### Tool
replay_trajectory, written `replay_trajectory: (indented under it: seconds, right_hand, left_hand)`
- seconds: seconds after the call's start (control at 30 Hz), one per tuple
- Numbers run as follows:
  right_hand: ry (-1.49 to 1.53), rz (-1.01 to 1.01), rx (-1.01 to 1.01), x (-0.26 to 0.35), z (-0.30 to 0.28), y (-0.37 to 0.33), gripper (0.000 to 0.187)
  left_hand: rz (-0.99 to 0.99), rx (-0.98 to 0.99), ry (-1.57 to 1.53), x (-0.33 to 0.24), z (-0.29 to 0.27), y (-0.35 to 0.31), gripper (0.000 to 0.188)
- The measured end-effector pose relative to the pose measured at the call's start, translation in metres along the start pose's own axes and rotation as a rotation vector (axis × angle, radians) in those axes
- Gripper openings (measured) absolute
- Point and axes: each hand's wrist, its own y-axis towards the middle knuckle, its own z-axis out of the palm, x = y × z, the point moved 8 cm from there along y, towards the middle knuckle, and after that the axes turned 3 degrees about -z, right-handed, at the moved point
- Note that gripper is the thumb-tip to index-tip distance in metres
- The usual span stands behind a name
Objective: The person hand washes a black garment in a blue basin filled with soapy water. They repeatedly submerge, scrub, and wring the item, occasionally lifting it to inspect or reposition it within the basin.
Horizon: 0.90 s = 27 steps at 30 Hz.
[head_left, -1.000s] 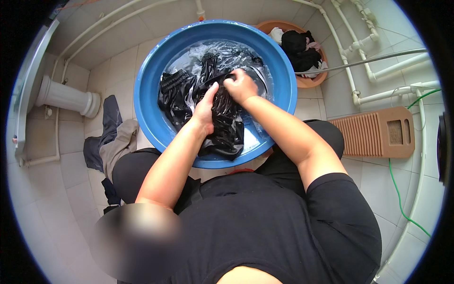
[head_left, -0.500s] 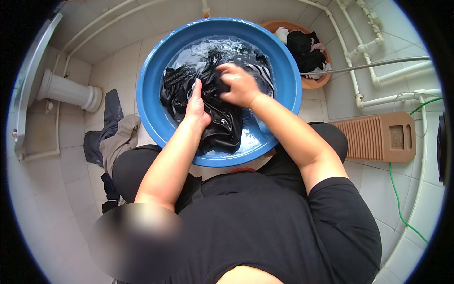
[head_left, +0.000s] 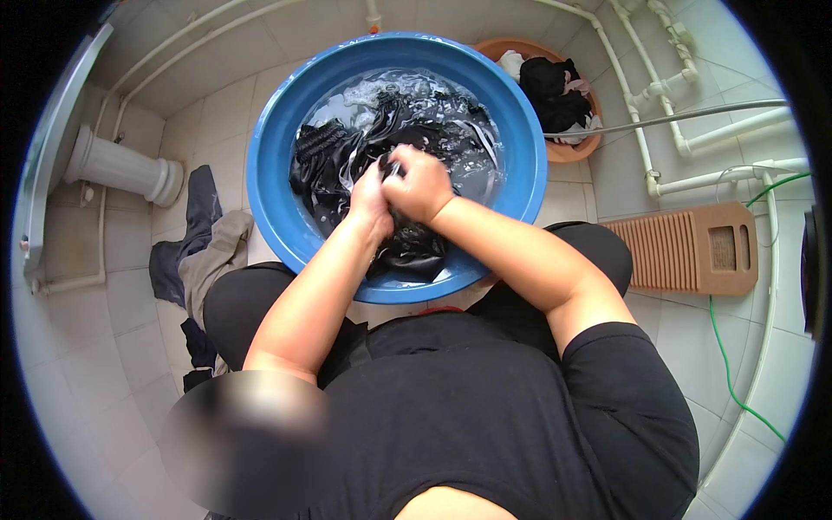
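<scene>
A wide blue basin (head_left: 523, 130) in front of me holds soapy water and a wet black garment (head_left: 334, 160) with thin white stripes. Above the middle of the water my left hand (head_left: 371, 204) and my right hand (head_left: 420, 184) press together, both closed on a bunched part of that garment. A bit of black cloth sticks out between the fingers. One shiny dark part of the cloth hangs below my hands near the basin's front wall. Suds float toward the far side. How far the cloth runs under the water is hidden.
An orange-brown tub (head_left: 591, 149) with black, white and pink clothes stands behind the basin at the right. A brown washboard (head_left: 685, 250) lies at my right by white pipes (head_left: 728, 184). Grey and beige clothes (head_left: 204, 234) lie on the left floor near a white pedestal (head_left: 130, 166).
My right hand has come down and left from above the cloth to meet my left hand. Both hands now grip the black garment, and more suds and water show at the right.
</scene>
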Motion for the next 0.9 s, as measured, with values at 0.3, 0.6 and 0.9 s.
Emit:
replay_trajectory:
  seconds: [0.3, 0.6, 0.9]
  right_hand:
    - [-0.106, 0.266, -0.037, -0.052, 0.001, 0.008, 0.033]
    - [-0.63, 0.798, 0.731, -0.205, -0.021, -0.018, 0.043]
    - [-0.034, -0.384, 0.268, 0.037, 0.013, 0.008, 0.03]
  left_hand:
    - [-0.158, -0.034, -0.024, 0.007, 0.009, -0.015, 0.043]
    - [0.148, -0.103, 0.01, -0.007, -0.032, 0.021, 0.041]
    - [-0.062, 0.111, -0.183, -0.006, -0.014, 0.009, 0.041]
